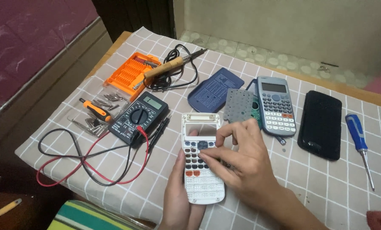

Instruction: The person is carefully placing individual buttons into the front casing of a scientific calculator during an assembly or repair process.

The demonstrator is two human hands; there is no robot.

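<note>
Over the checked cloth on the table (pixel 284 179), near the front edge: keep the white calculator front shell (pixel 202 159) cradled upright in the left hand (pixel 177 200), fingers closed around its lower half; press keys into their holes with right hand (pixel 237 162) fingertips pinched together, square, gently, away from the multimeter (pixel 138 116).

Colours on the grey checked cloth (pixel 284 170)

White calculator shell (pixel 202 170), orange bit case (pixel 128 74), black multimeter (pixel 138 117) with red and black leads (pixel 84 164), blue-handled screwdriver (pixel 356 134).
</note>
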